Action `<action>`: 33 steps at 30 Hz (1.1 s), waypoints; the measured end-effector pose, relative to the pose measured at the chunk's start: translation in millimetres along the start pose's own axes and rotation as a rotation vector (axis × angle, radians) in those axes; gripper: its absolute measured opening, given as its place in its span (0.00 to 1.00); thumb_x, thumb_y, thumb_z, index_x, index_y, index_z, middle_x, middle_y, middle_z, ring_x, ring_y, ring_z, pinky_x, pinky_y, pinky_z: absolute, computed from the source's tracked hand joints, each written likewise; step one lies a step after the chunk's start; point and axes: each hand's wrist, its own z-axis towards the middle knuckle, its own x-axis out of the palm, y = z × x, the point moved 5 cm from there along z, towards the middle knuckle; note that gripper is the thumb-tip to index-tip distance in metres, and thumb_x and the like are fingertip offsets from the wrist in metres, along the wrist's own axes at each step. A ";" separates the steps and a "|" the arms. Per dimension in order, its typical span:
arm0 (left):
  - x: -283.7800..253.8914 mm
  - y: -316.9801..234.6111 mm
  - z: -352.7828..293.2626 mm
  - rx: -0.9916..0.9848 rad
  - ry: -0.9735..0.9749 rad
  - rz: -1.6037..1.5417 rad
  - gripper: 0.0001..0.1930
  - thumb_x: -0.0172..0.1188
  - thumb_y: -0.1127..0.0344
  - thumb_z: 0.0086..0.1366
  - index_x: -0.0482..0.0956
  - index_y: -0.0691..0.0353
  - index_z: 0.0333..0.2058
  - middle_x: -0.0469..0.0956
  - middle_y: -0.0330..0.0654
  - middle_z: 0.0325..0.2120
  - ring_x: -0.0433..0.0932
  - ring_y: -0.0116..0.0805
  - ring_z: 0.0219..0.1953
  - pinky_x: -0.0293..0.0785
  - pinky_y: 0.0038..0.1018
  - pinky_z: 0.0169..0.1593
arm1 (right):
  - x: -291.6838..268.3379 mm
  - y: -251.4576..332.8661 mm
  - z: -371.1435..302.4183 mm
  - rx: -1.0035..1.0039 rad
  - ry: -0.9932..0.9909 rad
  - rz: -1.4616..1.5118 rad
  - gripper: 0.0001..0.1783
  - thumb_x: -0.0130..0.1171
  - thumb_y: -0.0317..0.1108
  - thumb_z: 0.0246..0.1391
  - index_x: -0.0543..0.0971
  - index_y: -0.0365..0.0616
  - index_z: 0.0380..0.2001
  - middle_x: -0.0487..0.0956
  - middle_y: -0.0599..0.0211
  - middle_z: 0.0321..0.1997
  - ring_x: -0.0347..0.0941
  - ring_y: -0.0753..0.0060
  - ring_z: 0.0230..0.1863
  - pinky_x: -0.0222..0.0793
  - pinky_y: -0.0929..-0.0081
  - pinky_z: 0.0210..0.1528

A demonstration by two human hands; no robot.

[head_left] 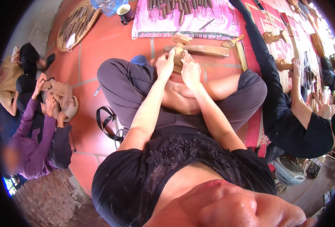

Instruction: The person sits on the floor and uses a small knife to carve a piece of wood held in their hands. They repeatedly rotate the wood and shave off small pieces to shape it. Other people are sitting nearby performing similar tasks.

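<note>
The carving (178, 54) is right out in front of you, just past your crossed legs (120, 85). It sits between your two hands, and they both touch it. Your left hand (164, 66) holds its left side, with the fingers bent in close. Your right hand (191, 70) holds its right side, and that grip is narrow too. You can't call one hand nearer. I cannot tell if a small tool is tucked under your right fingers.

The carving's long way runs from you to the far side, almost straight ahead. Its far end leans just a bit to the right. That end is a wide, flat piece, and it points at the pink sheet (144, 22) with the tools (184, 5) on it. The near end is partly hidden by your hands.

A wood bar (209, 50) lies crossways behind the carving, mostly to the right. I can't tell if the two touch. Farther right are a brush (233, 41) and a stick (241, 56) on the floor (114, 41) side.
</note>
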 end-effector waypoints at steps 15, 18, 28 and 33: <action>-1.0 -8.4 -18.5 0.215 0.366 0.266 0.41 0.68 0.56 0.53 0.67 0.64 0.65 0.70 0.52 0.57 0.69 0.56 0.60 0.67 0.44 0.64 | 6.7 -16.3 2.6 0.240 0.194 0.025 0.17 0.53 0.32 0.64 0.81 0.42 0.53 0.81 0.40 0.38 0.80 0.38 0.41 0.75 0.47 0.46; 2.2 -9.3 -18.4 0.273 0.325 0.292 0.42 0.73 0.56 0.50 0.69 0.61 0.65 0.72 0.50 0.54 0.72 0.52 0.59 0.69 0.40 0.63 | 15.4 -32.9 30.2 0.214 0.153 -0.001 0.16 0.53 0.33 0.64 0.82 0.37 0.49 0.81 0.39 0.37 0.80 0.37 0.41 0.75 0.47 0.45; 6.8 -0.3 -17.1 0.226 0.334 0.228 0.46 0.78 0.53 0.48 0.70 0.54 0.66 0.80 0.50 0.53 0.78 0.44 0.57 0.70 0.34 0.62 | -17.7 -7.5 -3.6 0.194 0.165 0.016 0.16 0.51 0.35 0.65 0.82 0.48 0.52 0.81 0.39 0.35 0.80 0.36 0.38 0.75 0.44 0.42; 9.0 -23.5 -23.9 0.274 0.299 0.309 0.44 0.79 0.55 0.47 0.72 0.57 0.63 0.82 0.50 0.49 0.80 0.42 0.55 0.72 0.34 0.60 | -0.5 -39.9 34.1 0.209 0.204 -0.029 0.18 0.47 0.32 0.65 0.80 0.42 0.53 0.80 0.39 0.36 0.80 0.37 0.40 0.75 0.44 0.44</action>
